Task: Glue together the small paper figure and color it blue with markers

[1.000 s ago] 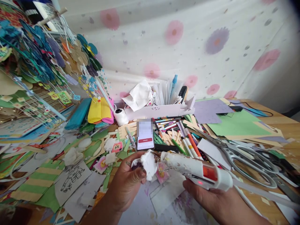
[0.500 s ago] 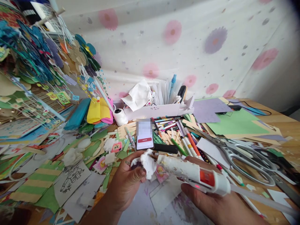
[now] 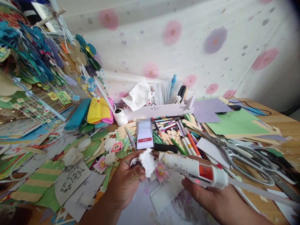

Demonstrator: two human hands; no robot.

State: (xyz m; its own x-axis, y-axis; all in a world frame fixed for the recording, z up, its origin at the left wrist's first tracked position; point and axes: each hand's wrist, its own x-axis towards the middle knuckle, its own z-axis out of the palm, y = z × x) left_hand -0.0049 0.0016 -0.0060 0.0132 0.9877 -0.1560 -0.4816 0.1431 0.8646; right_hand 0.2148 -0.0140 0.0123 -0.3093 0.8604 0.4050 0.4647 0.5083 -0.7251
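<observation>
Between the thumb and fingers of my left hand (image 3: 127, 179) is a crumpled white paper piece (image 3: 148, 163), ruffled at its edge. My right hand (image 3: 211, 197) is wrapped round a white hot glue gun (image 3: 185, 164), which has an orange-red window and a lit red light. The gun's dark nozzle points left and sits close against the right edge of the paper; whether it touches I cannot tell. A clear glue stick (image 3: 253, 189) juts out of the gun's back end. Below both hands lie stained white sheets (image 3: 167, 192).
A phone (image 3: 145, 137) stands just beyond my hands, with loose markers (image 3: 191, 143) to its right. Large scissors (image 3: 243, 159) lie at the right. Paper scraps and a drawing (image 3: 72, 176) cover the left. Behind are a white box (image 3: 152, 111), a thread spool (image 3: 121, 117) and hanging paper ornaments (image 3: 39, 53).
The glue gun has shifted slightly left, dipped, and come back up a little. My left hand has stayed nearly in place, with the white paper piece turned slightly.
</observation>
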